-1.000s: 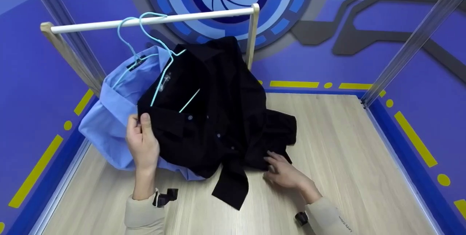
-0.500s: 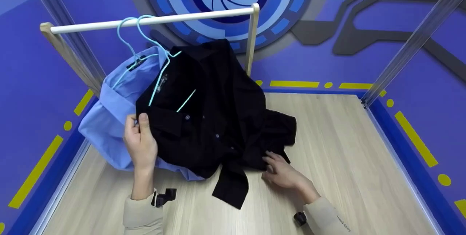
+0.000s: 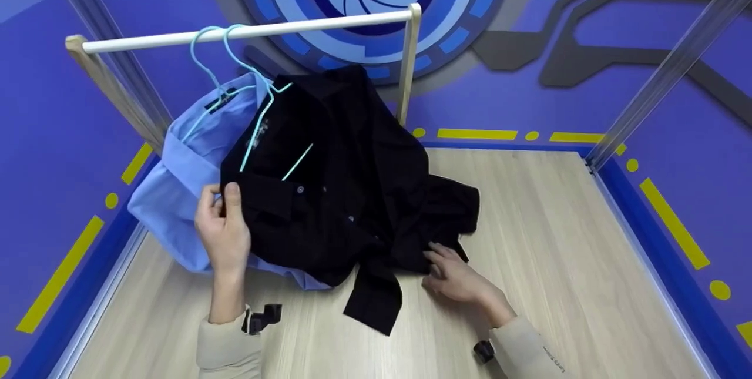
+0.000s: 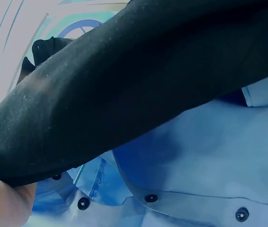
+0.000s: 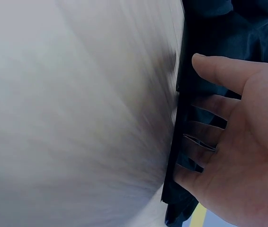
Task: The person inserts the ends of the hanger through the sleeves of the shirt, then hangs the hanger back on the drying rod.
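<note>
A black button shirt (image 3: 364, 161) sits crookedly on a light-blue hanger (image 3: 257, 132) whose hook is over the rack's white bar. My left hand (image 3: 226, 238) pinches the shirt's left edge near the collar, thumb in front; in the left wrist view, a fold of black cloth (image 4: 124, 90) spans the picture. Down on the right, my right hand (image 3: 461, 276) touches the lower part of the shirt with fingers extended. The right wrist view shows its palm (image 5: 247, 146) and loosely straight fingers against the black cloth. A blue shirt (image 3: 164, 208) hangs on another hanger behind.
The small rack has a white bar (image 3: 329, 24) and wooden posts (image 3: 406, 67). It stands on a wood-look surface (image 3: 546, 261) bounded by blue panels with yellow marks. A black cuff-like end of cloth (image 3: 373, 302) lies in front of the shirt.
The black shirt's upper part and its hanger have shifted slightly left and down. My left hand has moved a little left with its hold kept. My right hand has barely moved.
</note>
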The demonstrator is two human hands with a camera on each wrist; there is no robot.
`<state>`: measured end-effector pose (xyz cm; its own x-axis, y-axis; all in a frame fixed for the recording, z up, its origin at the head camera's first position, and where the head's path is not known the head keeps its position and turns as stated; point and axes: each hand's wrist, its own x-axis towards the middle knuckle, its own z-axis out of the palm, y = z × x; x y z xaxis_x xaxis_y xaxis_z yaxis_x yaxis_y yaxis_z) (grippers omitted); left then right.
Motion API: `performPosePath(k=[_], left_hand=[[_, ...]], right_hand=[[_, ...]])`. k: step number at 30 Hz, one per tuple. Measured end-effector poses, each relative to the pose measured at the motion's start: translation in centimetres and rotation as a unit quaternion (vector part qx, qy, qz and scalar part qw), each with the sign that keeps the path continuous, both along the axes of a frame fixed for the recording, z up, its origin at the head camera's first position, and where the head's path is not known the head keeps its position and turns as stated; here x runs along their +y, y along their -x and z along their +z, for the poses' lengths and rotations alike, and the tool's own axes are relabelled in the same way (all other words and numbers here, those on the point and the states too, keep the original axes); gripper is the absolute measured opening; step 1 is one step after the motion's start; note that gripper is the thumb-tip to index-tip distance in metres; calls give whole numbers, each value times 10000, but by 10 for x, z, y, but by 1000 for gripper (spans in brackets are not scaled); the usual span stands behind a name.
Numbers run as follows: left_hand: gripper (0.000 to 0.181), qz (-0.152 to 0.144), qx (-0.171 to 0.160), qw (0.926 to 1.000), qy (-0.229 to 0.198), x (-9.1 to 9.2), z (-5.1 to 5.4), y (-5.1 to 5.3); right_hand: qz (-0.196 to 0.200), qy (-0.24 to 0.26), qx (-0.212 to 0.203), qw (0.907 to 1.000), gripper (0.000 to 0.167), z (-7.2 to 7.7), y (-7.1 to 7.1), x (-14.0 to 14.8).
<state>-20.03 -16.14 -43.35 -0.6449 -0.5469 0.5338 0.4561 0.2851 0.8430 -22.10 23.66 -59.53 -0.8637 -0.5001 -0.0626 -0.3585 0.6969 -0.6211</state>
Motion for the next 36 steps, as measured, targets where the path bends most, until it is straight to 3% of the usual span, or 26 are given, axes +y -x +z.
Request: performPosePath(k=[17,36], left_hand=[[22,703,-83,9974,-158,6,3,-10],[16,625,443,9968,242,7,1,-16]], right_hand=[[105,4,-138,9999,64,3,1,-3],[251,-102,-61,9996,62,4,0,-17]])
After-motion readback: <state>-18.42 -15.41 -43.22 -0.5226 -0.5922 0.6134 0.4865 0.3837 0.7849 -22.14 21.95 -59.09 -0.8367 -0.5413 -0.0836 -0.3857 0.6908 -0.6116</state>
